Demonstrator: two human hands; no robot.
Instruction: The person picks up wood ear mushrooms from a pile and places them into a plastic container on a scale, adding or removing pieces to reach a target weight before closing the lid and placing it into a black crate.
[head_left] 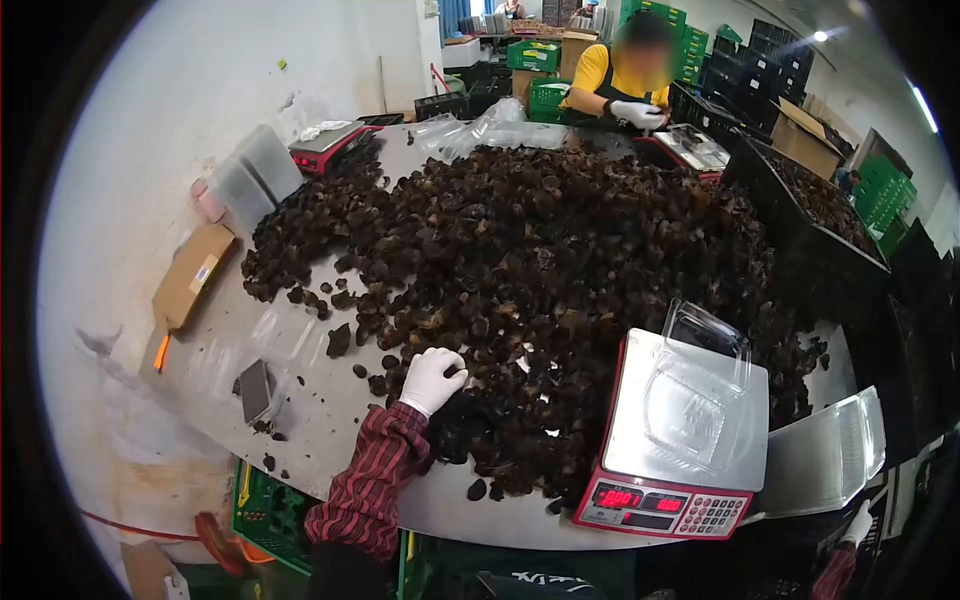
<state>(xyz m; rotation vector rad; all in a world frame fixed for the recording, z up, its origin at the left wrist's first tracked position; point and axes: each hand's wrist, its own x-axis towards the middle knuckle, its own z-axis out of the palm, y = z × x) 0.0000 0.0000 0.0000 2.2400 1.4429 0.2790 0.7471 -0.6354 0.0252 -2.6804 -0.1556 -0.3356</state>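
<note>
A large heap of dark wood ear mushrooms (pixel 540 240) covers much of the metal table (pixel 310 400). My left hand (pixel 433 382), in a white glove, rests at the heap's near left edge with its fingers curled in. Whatever those fingers hold is hidden. At the far lower right, my right hand (pixel 858 525), also gloved, hangs low below a stack of clear plastic boxes (pixel 825 450); its fingers are too small and dim to make out. Between the hands, a red and silver digital scale (pixel 690 400) carries an open clear plastic box (pixel 695 405) with its lid raised.
A person in a yellow shirt (pixel 590 75) works across the table by a second scale (pixel 690 150). A black crate (pixel 800 210) of mushrooms stands at right. Along the left wall lie a cardboard piece (pixel 195 275), clear boxes (pixel 255 175) and another scale (pixel 330 148). Green crates (pixel 275 515) sit below.
</note>
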